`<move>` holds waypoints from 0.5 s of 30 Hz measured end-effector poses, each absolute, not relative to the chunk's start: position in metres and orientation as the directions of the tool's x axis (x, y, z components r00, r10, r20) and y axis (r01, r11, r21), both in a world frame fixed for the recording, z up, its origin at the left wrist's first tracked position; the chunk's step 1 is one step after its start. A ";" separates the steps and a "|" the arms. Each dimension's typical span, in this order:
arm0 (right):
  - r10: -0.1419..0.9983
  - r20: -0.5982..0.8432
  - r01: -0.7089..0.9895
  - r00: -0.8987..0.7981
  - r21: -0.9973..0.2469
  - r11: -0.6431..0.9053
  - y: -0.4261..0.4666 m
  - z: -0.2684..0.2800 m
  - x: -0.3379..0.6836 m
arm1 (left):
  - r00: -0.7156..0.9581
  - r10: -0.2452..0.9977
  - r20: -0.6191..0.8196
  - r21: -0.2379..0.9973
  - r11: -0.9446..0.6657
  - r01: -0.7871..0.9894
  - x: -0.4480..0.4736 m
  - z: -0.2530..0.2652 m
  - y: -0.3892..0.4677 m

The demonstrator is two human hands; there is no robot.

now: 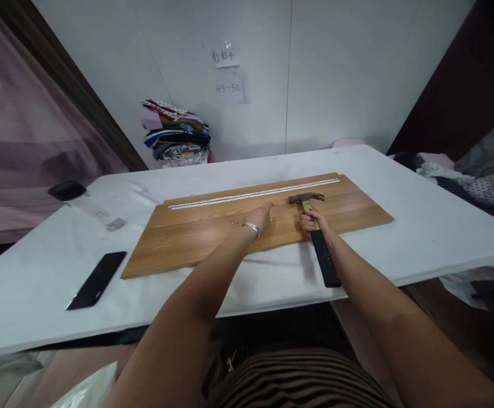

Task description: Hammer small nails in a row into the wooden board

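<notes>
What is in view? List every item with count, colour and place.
Large covered table: 1, white, centre
Flat wooden board: 1, brown, on table
Long thin strips: apparently 2, white, board's far side
Small bits: several, dark, on board, too small to identify
Metal-headed claw hammer: 1, dark, yellow and black, right of centre
Flat phone-like slab: 1, black, table, left of board
Folded cloth stack: 1, multicoloured, behind table
Paper notes: 2, white, on wall
Draped fabric: 1, pink, far left
Heaped cloths: several, mixed colours, far right
Striped garment: 1, black and brown, bottom
Bracelet: 1, silver, left wrist
Left hand: 1, bare, at board
Right hand: 1, bare, around hammer
</notes>
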State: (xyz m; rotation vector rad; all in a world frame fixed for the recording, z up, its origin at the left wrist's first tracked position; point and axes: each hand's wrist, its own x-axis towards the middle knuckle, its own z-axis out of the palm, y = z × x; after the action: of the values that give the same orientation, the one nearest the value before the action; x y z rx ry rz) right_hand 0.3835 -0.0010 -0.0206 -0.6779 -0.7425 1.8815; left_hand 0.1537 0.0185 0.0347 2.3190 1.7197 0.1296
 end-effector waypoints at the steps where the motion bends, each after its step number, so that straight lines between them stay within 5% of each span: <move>1: 0.913 -0.133 -0.569 -0.385 -0.745 -0.348 -0.001 -0.021 0.384 | 0.292 0.954 -0.063 0.273 -0.264 0.925 0.152 0.033 0.018; 8: 0.900 -0.119 -0.517 -0.419 -0.784 -0.344 0.003 -0.028 0.387 | 0.090 0.989 0.117 0.423 -0.132 0.897 0.112 0.031 0.020; 15: 0.906 -0.186 -0.451 -0.381 -0.818 -0.358 -0.002 -0.021 0.378 | -0.129 0.986 0.106 0.232 0.102 0.967 0.056 0.026 0.006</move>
State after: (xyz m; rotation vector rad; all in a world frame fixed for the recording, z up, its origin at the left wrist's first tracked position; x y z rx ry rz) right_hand 0.3784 -0.0015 -0.0207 -0.8134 -0.8554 1.8688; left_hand 0.0564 0.0063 0.0262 2.0215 2.2740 0.3768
